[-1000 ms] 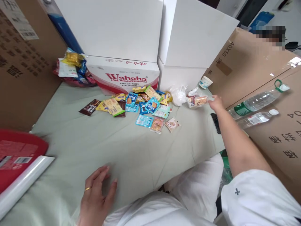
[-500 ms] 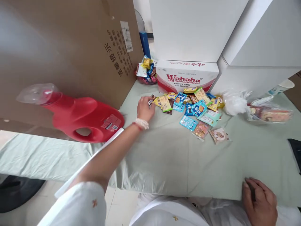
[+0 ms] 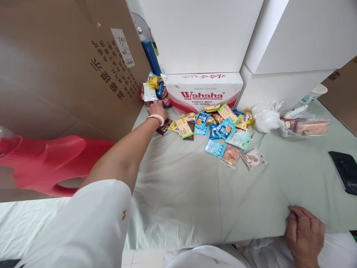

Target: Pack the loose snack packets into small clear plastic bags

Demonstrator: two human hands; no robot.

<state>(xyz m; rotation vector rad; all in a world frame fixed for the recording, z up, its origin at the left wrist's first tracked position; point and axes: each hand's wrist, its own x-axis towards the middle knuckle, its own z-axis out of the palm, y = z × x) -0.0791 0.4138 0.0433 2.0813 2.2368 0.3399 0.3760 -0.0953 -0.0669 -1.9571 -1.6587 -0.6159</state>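
My left hand [image 3: 156, 108], with a beaded bracelet and a red cord at the wrist, reaches to the front of a reddish container [image 3: 166, 102] filled with wrapped snacks. Its fingers are curled there, and what they grip, if anything, is hidden. A yellow packet [image 3: 154, 82] and a white packet [image 3: 150, 93] top that heap. Just right of my wrist lies a dark brown packet [image 3: 164, 127], beside a yellow-green cracker packet [image 3: 184, 127]. At the table's front edge rests my right hand [image 3: 304, 231], loosely closed, with nothing visible in it.
A white Wahaha carton [image 3: 205, 93] stands behind several scattered snack packets, including a blue one [image 3: 215, 148]. A red jug [image 3: 55, 160] lies by a big brown cardboard box [image 3: 69, 67] on the left. A plastic bag [image 3: 266, 117], a paper cup [image 3: 314, 93] and a phone [image 3: 344, 171] are right.
My left hand has moved away from the brown packet to the snack container further back. The view has shifted. My right hand stays at the front edge, its fingers closer together.
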